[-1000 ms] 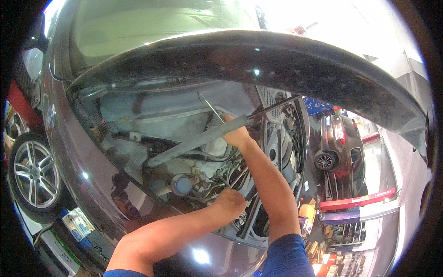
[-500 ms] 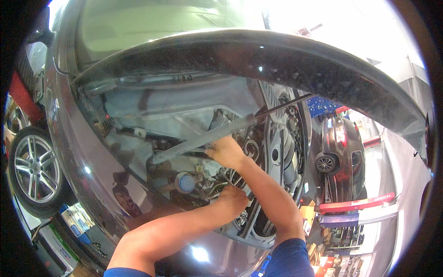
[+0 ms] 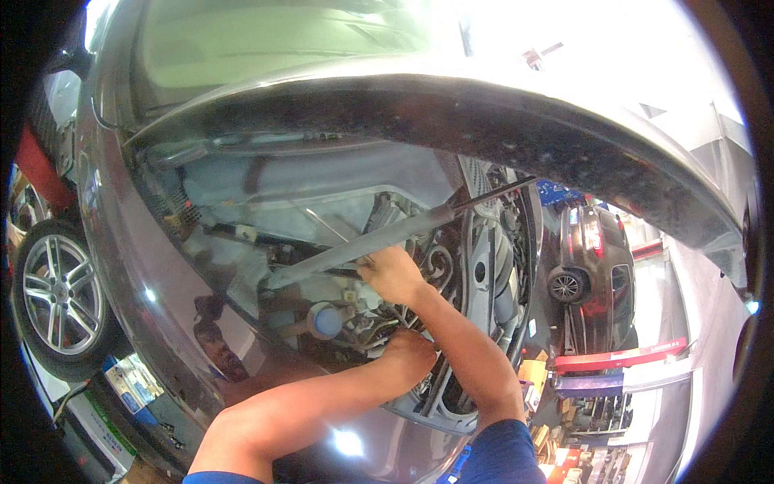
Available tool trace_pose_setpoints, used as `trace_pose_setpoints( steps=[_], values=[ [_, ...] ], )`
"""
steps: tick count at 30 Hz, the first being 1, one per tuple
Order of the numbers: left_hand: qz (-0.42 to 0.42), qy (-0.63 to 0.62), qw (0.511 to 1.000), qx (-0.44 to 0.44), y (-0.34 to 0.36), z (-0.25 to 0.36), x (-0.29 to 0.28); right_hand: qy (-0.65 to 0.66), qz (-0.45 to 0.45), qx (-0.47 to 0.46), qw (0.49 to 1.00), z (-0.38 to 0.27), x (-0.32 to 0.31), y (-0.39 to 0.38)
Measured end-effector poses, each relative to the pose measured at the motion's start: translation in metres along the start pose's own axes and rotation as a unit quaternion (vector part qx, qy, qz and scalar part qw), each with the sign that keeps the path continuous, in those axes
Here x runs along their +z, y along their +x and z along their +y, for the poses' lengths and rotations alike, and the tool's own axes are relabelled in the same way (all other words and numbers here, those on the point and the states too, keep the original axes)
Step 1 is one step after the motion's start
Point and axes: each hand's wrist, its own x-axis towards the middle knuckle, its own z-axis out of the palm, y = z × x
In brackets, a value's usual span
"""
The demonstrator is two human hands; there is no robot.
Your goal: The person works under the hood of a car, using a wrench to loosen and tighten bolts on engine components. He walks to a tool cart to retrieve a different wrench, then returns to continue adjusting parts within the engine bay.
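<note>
I lean over a car's engine bay [image 3: 355,323] beneath a raised dark hood [image 3: 451,113]. My right hand [image 3: 393,276] is closed around a thin metal rod-like tool [image 3: 324,223], whose bare end sticks out far-left past the gas strut [image 3: 371,238]. Lower down, my left hand [image 3: 409,355] is curled closed among hoses and metal parts, knuckles up. Its fingertips are hidden, so what they grip cannot be made out. A round blue cap [image 3: 326,321] on a reservoir lies left of both hands.
The dark fender [image 3: 161,323] curves along the left. Beyond it stands a wheel with a silver rim [image 3: 64,294]. At the right are another dark car [image 3: 601,274], a red lift arm [image 3: 621,355] and shelves with boxes and parts [image 3: 580,460].
The rod in my right hand now shows more clearly beyond the strut, at a different angle. My right hand has shifted slightly; the left stays nearly in place. The hood edge appears a little lower.
</note>
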Motion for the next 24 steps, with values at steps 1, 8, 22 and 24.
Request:
trace_pose_setpoints(
  steps=[1, 8, 22, 24],
  values=[
    [0.017, -0.011, 1.000, 0.004, 0.001, -0.001, 0.002, 0.006, -0.009, 0.024, 1.000, -0.001, 0.001, -0.002],
    [0.088, -0.021, 0.995, 0.035, -0.007, -0.003, -0.001, -0.071, 0.006, -0.005, 0.997, -0.004, 0.001, 0.000],
    [0.072, -0.022, 0.997, 0.034, -0.001, -0.001, 0.006, -0.114, -0.067, -0.028, 0.991, -0.006, -0.015, 0.011],
    [0.077, -0.044, 0.995, 0.035, 0.000, 0.000, 0.011, -0.111, -0.074, -0.007, 0.991, -0.008, -0.016, 0.010]
  ],
)
